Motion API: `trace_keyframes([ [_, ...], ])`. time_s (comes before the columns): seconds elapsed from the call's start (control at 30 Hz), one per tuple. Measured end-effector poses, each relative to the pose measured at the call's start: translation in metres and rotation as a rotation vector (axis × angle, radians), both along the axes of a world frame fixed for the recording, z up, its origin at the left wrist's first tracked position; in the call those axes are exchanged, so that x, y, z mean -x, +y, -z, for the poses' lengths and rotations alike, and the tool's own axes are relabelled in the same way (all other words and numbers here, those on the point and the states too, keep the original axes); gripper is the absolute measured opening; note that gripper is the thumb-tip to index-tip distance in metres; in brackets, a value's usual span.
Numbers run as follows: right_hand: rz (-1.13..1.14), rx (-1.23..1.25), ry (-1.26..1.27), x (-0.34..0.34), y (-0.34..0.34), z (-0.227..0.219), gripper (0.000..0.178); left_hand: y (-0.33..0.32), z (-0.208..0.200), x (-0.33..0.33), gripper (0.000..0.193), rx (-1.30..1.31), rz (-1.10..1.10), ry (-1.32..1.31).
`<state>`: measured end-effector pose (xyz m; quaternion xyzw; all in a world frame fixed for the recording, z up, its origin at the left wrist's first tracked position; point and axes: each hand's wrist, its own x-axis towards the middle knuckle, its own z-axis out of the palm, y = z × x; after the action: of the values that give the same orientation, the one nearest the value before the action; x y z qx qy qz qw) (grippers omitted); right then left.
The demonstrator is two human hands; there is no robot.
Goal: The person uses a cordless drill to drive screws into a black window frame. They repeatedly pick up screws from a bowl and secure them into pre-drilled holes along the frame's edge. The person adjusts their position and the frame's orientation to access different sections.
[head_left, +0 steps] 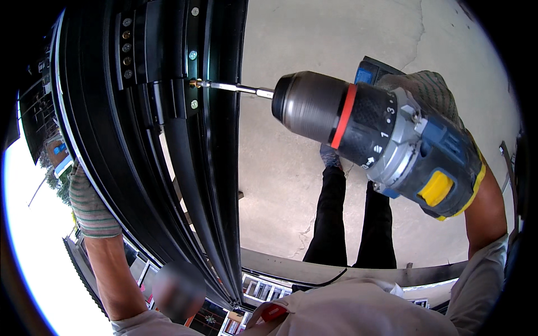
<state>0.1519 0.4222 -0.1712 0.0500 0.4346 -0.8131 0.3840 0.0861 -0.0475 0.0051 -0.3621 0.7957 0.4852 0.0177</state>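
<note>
In my gloved right hand (428, 92) is a cordless drill (386, 134), blue and black with a red ring and a yellow patch. My fingers are closed round its handle, partly hidden behind the drill body. Its long driver bit (238, 88) points left, and the tip meets a brass-coloured screw (194, 83) in a black metal frame (216, 168). Silver screw heads (193, 55) sit above and below that screw. At the frame's outer left edge is my gloved left hand (94, 204), against the frame; its fingers are hidden.
A second black plate (127, 47) with several screws lies left of the bit. Pale concrete floor (280, 185) with cracks spreads to the right, under my dark-trousered legs (328, 218). The drill's battery (372, 71) shows behind its body. Shelving (263, 288) stands near the lower edge.
</note>
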Motion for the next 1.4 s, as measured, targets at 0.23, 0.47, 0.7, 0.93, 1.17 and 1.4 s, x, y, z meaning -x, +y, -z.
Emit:
trace_keyframes([
  [0.23, -0.028, 0.014, 0.015, 0.005, -0.007, 0.006, 0.054, 0.024, 0.001, -0.002, 0.036, 0.125, -0.087, 0.030],
  [0.47, -0.032, 0.006, 0.055, 0.009, -0.009, 0.004, 0.053, 0.003, 0.004, 0.000, 0.042, 0.107, -0.049, 0.016],
  [0.7, -0.046, 0.007, 0.066, 0.010, -0.007, -0.001, 0.052, 0.011, 0.004, 0.000, 0.033, 0.078, -0.026, 0.053],
  [0.93, -0.064, 0.026, 0.123, 0.017, -0.012, 0.003, 0.050, 0.019, 0.006, -0.001, 0.038, 0.073, -0.045, 0.102],
  [1.17, -0.023, -0.048, 0.298, 0.022, -0.014, 0.001, 0.049, 0.018, 0.012, 0.030, 0.035, -0.076, 0.033, 0.085],
  [1.4, 0.076, -0.211, 0.693, 0.010, -0.034, 0.018, 0.054, 0.024, 0.013, 0.035, 0.026, -0.230, 0.026, 0.141],
])
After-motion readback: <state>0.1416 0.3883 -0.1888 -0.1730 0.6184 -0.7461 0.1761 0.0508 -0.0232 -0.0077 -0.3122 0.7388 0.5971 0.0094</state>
